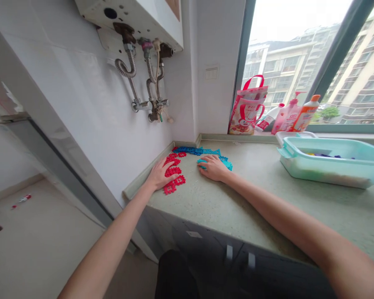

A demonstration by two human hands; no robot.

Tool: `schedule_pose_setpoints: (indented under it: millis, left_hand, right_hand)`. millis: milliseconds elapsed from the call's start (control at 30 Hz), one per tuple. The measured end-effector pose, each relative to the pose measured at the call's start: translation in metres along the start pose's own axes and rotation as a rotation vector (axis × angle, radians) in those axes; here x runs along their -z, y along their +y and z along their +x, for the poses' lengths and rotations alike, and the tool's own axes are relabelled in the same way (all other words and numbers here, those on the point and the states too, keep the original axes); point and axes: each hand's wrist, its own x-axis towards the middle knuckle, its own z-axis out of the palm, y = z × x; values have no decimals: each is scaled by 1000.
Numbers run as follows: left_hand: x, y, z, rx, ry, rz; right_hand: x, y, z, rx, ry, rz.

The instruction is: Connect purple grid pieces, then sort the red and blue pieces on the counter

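Observation:
My left hand [161, 175] lies with its fingers spread over the left edge of several red plastic building pieces [174, 170], flat and notched with a lattice of holes. Nothing is gripped in it. Farther right, my right hand [213, 167] rests palm down, fingers stretched over light blue pieces [228, 165] of the same kind; part of them is hidden beneath it. Behind both hands, dark blue pieces [188, 150] run along the back corner of the counter, with more light blue ones continuing to the right.
On the right of the countertop [252, 199] stands a turquoise plastic tub [330, 170] with colored pieces inside. A red and white bag [247, 110] and several bottles [307, 112] line the window sill. Pipes [152, 83] hang under a white wall unit [137, 20].

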Motion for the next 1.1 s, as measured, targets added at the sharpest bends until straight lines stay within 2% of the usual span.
schedule_pose_setpoints:
  millis: [67,200,333,500,633,700,800,1000,1100]
  left_hand:
    - [-5,-2,10,21,-29,-22]
    - [-13,-8,25,18,-69,-65]
    - [-15,-11,30,-24,-17,-151]
    - [-19,-12,28,-43,100,-269]
    - [-25,-16,28,-29,130,-244]
    - [-27,-17,28,-9,130,-241]
    - [-24,-15,27,-3,124,-247]
    - [-16,-6,25,30,82,-193]
    - [-15,-3,25,48,72,-164]
  right_hand:
    - [4,2,-2,-41,17,-81]
    - [10,-14,14,40,53,-116]
    - [1,-30,71,-54,-9,27]
    - [-29,-29,155,-139,-83,91]
    - [-52,-24,191,-165,-145,104]
    - [-58,-20,193,-190,-160,91]
    - [-62,-8,182,-230,-163,66]
    - [-49,30,137,-289,-168,27]
    - [-43,34,131,-313,-150,-2]
